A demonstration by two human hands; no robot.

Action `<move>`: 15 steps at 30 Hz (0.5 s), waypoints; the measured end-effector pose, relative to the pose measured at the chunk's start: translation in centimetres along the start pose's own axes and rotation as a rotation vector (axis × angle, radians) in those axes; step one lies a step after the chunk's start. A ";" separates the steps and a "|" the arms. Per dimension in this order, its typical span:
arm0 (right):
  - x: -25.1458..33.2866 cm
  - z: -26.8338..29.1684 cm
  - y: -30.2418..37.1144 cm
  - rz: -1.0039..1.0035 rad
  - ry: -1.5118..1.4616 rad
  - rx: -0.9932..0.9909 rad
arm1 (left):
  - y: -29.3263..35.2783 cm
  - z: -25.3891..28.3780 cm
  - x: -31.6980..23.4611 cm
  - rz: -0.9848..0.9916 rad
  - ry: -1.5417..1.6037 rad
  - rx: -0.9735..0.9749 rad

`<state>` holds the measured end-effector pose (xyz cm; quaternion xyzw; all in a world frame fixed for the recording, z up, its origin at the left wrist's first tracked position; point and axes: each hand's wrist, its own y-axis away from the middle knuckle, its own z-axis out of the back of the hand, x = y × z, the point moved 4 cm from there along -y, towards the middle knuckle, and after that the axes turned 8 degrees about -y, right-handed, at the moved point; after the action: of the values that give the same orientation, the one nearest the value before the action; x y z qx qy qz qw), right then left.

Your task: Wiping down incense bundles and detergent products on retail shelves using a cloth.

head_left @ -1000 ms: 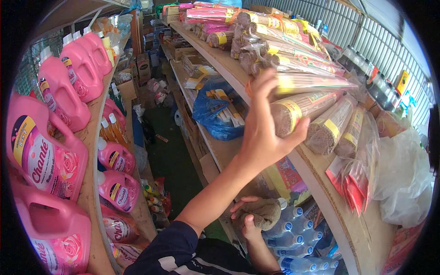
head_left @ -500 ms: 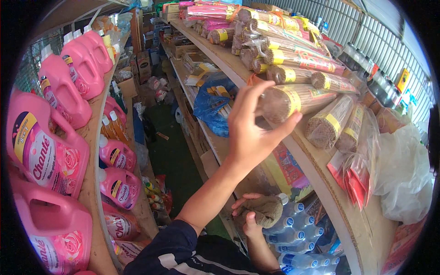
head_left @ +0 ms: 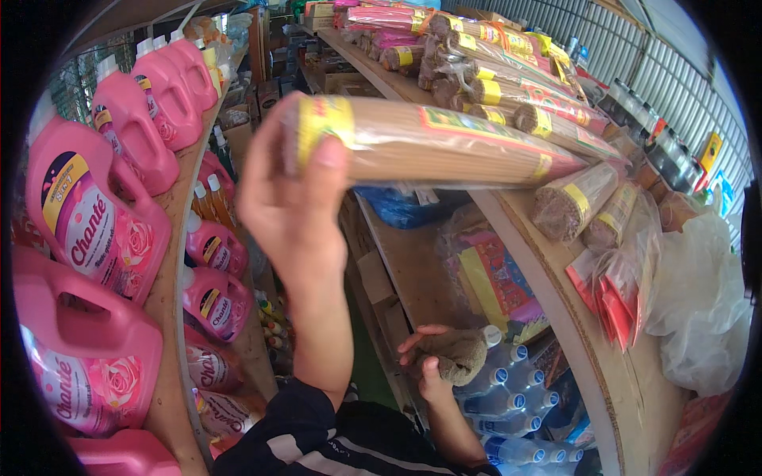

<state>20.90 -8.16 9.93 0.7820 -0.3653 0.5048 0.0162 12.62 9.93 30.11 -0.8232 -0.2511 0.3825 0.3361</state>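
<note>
My left hand (head_left: 295, 210) grips one end of a plastic-wrapped bundle of incense sticks (head_left: 429, 143), its thumb on the yellow band. The bundle is held level, and its far right end reaches over the right-hand shelf (head_left: 520, 226). Lower down, my right hand (head_left: 433, 382) is closed around a crumpled brown cloth (head_left: 454, 355). On the shelf, two shorter incense bundles (head_left: 575, 202) stand out near the edge, and a pile of similar bundles (head_left: 500, 67) lies behind the held one.
Pink jugs (head_left: 103, 230) line the left shelf. Water bottles (head_left: 508, 401) stand below the right shelf. Red packets (head_left: 607, 305) and a clear plastic bag (head_left: 694, 305) lie at the shelf's near end. A blue bag (head_left: 405, 208) sits on a lower shelf.
My left hand, open at the bundle's end before, now grips the bundle and has drawn it left and up off the shelf. My right hand stays low with the cloth.
</note>
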 end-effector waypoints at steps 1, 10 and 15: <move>0.1 -0.4 0.2 -0.008 -0.009 0.012 | -1.2 1.0 -1.0 -0.037 -0.037 -0.004; 0.0 0.2 -0.5 0.002 -0.023 0.061 | -4.6 7.2 -6.5 -0.053 0.107 -0.457; -1.0 -1.3 -2.4 -0.074 -0.084 0.144 | -4.9 10.7 -8.0 -0.133 0.059 -0.713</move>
<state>21.05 -5.35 10.62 0.8144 -0.2993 0.4958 -0.0370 -1.34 11.64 32.33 -0.8812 -0.4119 0.2241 0.0591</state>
